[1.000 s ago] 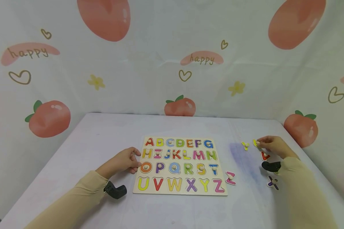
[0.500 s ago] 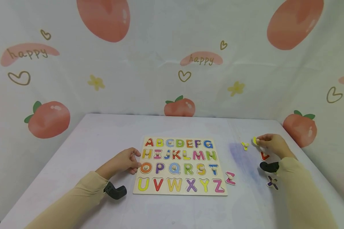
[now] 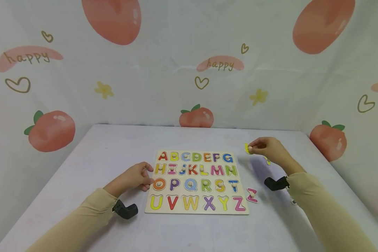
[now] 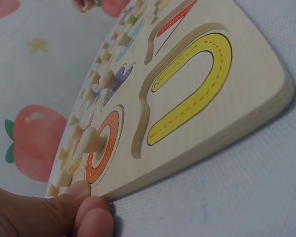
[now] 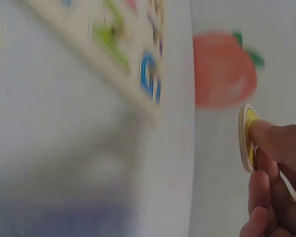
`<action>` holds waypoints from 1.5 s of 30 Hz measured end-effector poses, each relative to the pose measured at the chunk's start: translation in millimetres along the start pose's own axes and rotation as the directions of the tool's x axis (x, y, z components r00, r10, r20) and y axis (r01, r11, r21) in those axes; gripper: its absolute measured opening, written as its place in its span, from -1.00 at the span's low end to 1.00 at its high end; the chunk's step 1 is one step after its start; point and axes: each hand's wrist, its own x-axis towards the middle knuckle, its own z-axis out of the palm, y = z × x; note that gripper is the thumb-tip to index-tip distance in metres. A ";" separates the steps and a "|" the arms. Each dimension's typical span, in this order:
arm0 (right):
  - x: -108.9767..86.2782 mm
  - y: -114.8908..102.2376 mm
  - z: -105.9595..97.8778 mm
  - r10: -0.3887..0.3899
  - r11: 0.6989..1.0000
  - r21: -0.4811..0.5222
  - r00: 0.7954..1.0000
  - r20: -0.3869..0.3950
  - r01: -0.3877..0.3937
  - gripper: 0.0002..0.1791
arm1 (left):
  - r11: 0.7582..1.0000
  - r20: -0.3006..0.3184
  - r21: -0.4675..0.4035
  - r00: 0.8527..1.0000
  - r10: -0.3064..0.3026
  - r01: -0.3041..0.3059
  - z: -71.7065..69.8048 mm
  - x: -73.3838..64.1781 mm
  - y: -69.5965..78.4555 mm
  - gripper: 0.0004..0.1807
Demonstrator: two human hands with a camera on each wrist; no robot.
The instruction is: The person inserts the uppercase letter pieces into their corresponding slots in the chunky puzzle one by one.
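A wooden alphabet puzzle board [image 3: 195,212] lies on the table. My left hand [image 3: 132,178] holds its left edge; the left wrist view shows the thumb [image 4: 76,189] at the rim beside the knobbed orange O [image 4: 104,155]. Up off the table, beyond the board's far right corner, my right hand [image 3: 272,150] pinches a yellow curved letter piece [image 3: 247,148], seen nearly edge-on in the right wrist view. Upper rows hold knobbed letters, while the bottom row, U to Z, shows coloured recesses without knobs. A pink Z piece [image 3: 252,195] lies right of the board.
A yellow letter piece [image 3: 267,160] lies partly hidden under my right hand. Farther right, another piece [image 3: 294,202] peeks out from behind the sleeve [image 3: 321,210]. A peach-printed cloth [image 3: 163,87] hangs behind the table's far edge.
My right hand has lifted the yellow curved piece and carried it left toward the board. Its forearm now covers the red V and most of the dark X piece. The left hand stays put.
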 end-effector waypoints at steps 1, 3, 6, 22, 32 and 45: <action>-0.4 -10.9 5.2 -0.015 1.000 0.008 1.000 0.008 0.015 -0.66 | 1.000 -0.001 -0.002 1.000 0.001 -0.001 0.1 -0.1 0.2 -0.54; -1.9 -31.3 16.1 -0.049 0.998 0.028 0.999 0.023 0.048 -0.72 | 1.000 -0.001 -0.006 1.000 0.002 -0.002 0.3 0.1 0.4 -0.54; -5.8 -60.7 33.2 -0.114 0.992 0.058 0.992 0.047 0.111 -0.80 | 1.000 -0.001 -0.005 1.000 0.005 -0.005 0.6 0.5 0.5 -0.54; -36.2 -166.9 133.2 -0.327 0.937 0.222 0.899 0.292 0.270 -0.92 | 1.000 0.001 0.007 1.000 0.003 -0.003 0.3 2.2 -2.6 -0.54; -39.1 -198.5 181.2 -0.295 0.943 0.261 0.880 0.372 0.206 -0.85 | 0.999 0.036 -0.004 0.999 0.036 -0.035 -1.8 0.9 -2.4 -0.54; -37.8 -207.9 206.6 -0.307 0.947 0.215 0.862 0.404 0.237 -0.88 | 0.998 0.044 -0.012 0.997 0.060 -0.059 -2.7 2.9 -5.0 -0.54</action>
